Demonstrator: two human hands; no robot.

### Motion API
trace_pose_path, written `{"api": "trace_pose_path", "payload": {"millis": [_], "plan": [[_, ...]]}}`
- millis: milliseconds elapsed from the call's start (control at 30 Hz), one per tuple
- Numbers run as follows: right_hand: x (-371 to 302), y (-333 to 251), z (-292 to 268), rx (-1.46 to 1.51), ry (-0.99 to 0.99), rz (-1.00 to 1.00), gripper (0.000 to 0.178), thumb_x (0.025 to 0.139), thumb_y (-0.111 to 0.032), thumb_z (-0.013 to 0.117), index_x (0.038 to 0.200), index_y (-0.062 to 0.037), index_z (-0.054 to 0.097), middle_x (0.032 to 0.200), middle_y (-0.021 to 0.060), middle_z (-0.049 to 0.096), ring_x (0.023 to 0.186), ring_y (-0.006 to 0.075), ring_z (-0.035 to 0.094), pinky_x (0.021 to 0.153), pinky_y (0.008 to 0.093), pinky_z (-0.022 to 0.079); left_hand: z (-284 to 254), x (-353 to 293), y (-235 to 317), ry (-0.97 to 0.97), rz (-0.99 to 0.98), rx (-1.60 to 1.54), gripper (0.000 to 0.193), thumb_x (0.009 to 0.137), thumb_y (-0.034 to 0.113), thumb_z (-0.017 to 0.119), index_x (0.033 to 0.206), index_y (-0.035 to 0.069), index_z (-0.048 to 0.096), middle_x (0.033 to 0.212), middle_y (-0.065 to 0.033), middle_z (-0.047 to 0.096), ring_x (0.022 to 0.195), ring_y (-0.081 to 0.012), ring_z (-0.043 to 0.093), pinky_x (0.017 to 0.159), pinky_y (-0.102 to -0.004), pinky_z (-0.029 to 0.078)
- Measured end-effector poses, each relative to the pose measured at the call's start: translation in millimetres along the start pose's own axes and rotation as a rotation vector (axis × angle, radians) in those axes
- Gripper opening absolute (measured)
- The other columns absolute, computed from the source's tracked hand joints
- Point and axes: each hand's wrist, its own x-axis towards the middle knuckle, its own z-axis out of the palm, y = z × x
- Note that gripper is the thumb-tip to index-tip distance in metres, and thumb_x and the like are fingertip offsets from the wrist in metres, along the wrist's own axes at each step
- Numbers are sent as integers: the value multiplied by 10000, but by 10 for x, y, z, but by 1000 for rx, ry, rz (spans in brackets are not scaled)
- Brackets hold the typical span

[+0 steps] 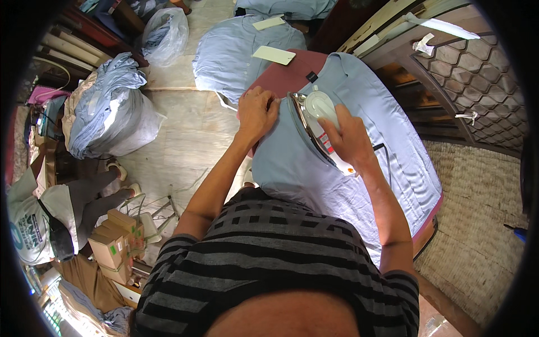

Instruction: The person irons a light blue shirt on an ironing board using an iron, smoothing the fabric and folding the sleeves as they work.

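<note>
A light blue shirt [292, 157] lies spread over a padded dark red ironing board [266, 76], its neckline with a small dark label towards the far end. My right hand [352, 137] is wrapped round the handle of a white and pale green clothes iron [321, 106]. The iron rests on the shirt, its metal soleplate edge facing left. At the shirt's left edge is my left hand [258, 115], its fingers bent and drawn together on the cloth. Its fingertips are partly hidden.
Beyond the board, folded blue shirts [224, 53] carry pale card tags [274, 54]. A bundle of clothes [109, 106] and a plastic bag [165, 36] stand left. Another person [50, 219] sits near cardboard boxes [115, 244]. A metal lattice gate [469, 84] borders the right.
</note>
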Motion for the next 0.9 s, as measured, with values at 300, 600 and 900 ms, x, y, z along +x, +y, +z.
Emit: {"api": "trace_pose_path", "payload": {"millis": [300, 600, 900], "plan": [[102, -67, 28, -51, -8, -4, 346, 951, -300, 619, 893, 16, 491, 705, 281, 620, 675, 489, 617, 607, 524, 471, -23, 5, -45, 6, 23, 14, 126, 831, 192, 713, 836, 67, 707, 782, -102, 623, 711, -282, 620, 645, -403, 480], [24, -178, 69, -48, -56, 34, 325, 958, -293, 613, 923, 1, 479, 732, 294, 624, 713, 502, 609, 608, 525, 464, -171, 43, -74, -11, -27, -182, 146, 867, 138, 694, 952, 24, 728, 816, -120, 644, 726, -266, 633, 654, -368, 485], [165, -171, 164, -35, 12, 18, 357, 935, -321, 611, 922, 21, 509, 744, 315, 625, 747, 520, 610, 659, 575, 467, -444, -20, -31, 101, -73, -287, 92, 881, 77, 704, 938, 6, 718, 808, -109, 653, 684, -214, 610, 625, -311, 478]]}}
